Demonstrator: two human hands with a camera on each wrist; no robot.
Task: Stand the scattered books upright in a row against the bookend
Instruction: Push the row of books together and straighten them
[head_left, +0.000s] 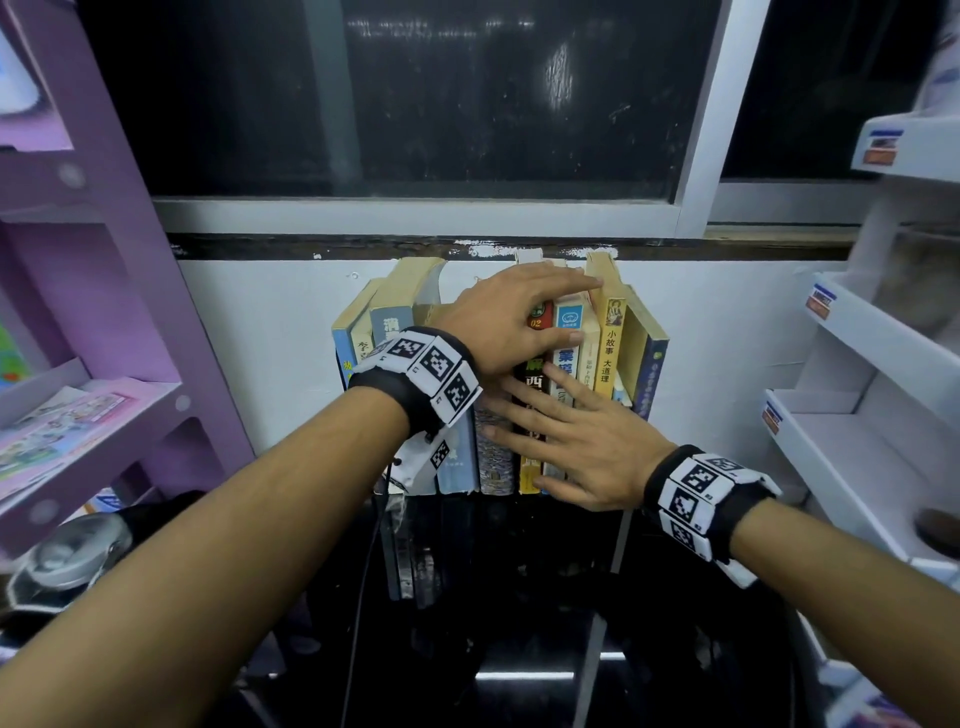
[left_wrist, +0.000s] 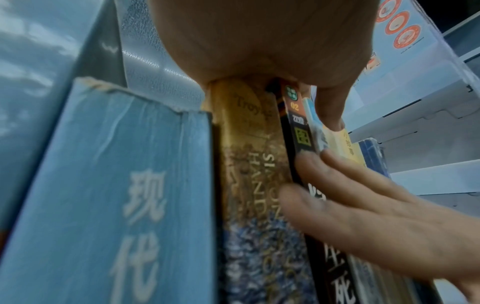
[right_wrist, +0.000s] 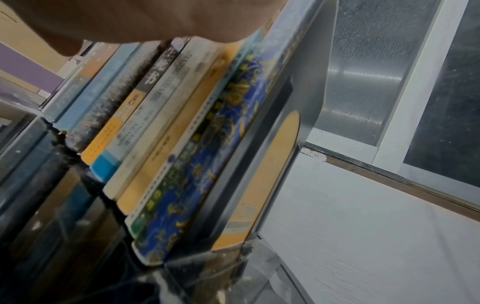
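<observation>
A row of upright books (head_left: 458, 464) stands spines-out on a black glossy table (head_left: 519, 634), backed by the white wall. My left hand (head_left: 519, 317) lies over the tops of the middle books, fingers straight and reaching a yellow book (head_left: 609, 353), thumb on a blue-and-white spine. My right hand (head_left: 576, 447) presses flat against the lower spines, its fingers (left_wrist: 363, 205) crossing a black book (left_wrist: 301, 139). The right wrist view shows a grey metal bookend (right_wrist: 301, 72) upright against the dark blue patterned book (right_wrist: 207, 164) at the row's right end.
A purple shelf unit (head_left: 104, 260) with leaflets stands at the left and white shelves (head_left: 883, 389) at the right. A dark window (head_left: 415, 104) sits above the wall ledge. A thin cable (head_left: 363, 571) hangs from my left wrist over the table.
</observation>
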